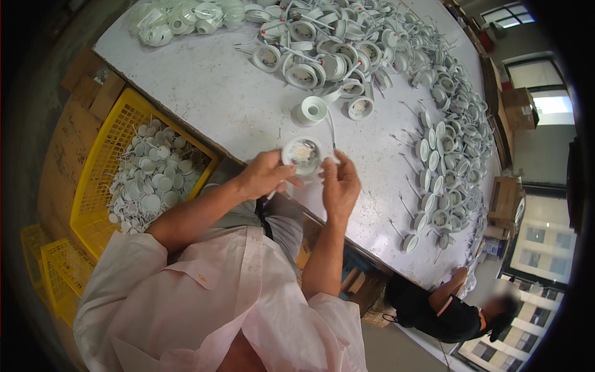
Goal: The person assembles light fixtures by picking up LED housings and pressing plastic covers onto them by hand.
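My left hand (pixel 263 174) and my right hand (pixel 340 183) together hold a small round white lamp fixture (pixel 302 155) just above the near edge of the white table (pixel 211 93). The fixture's open face points up, and a thin white wire runs from it toward the table. My left fingers pinch its left rim, while my right fingertips touch its right side. A white ring-shaped housing (pixel 312 110) stands on the table just beyond the held fixture, with another round fixture (pixel 361 108) to its right.
A big heap of white round fixtures with wires (pixel 334 43) covers the table's far part, and rows of them (pixel 443 155) line its right side. A yellow crate of white discs (pixel 145 177) stands to my left. Another person (pixel 446 307) crouches at the lower right. Cardboard boxes (pixel 519 106) stand beyond.
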`<action>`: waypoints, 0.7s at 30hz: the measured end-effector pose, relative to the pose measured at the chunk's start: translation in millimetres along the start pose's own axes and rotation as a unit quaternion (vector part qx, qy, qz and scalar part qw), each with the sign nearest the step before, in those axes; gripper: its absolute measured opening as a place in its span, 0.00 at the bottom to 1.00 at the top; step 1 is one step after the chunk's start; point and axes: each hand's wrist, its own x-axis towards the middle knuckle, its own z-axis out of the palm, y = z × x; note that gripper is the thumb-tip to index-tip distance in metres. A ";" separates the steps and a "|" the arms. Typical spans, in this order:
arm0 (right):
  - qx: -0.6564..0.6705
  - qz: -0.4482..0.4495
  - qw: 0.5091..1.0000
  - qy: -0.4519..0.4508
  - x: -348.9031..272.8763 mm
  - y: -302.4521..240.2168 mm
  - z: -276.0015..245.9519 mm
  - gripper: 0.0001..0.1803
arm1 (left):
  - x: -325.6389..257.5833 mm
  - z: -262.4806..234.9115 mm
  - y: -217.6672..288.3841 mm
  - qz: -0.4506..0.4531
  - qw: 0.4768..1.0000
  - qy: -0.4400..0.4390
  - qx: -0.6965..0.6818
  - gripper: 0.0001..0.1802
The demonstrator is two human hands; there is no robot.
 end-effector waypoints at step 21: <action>-0.276 -0.211 0.938 -0.007 81.9 -8.2 59.0 0.34 | -23.3 -45.3 4.0 -0.044 0.992 0.078 -0.093 0.18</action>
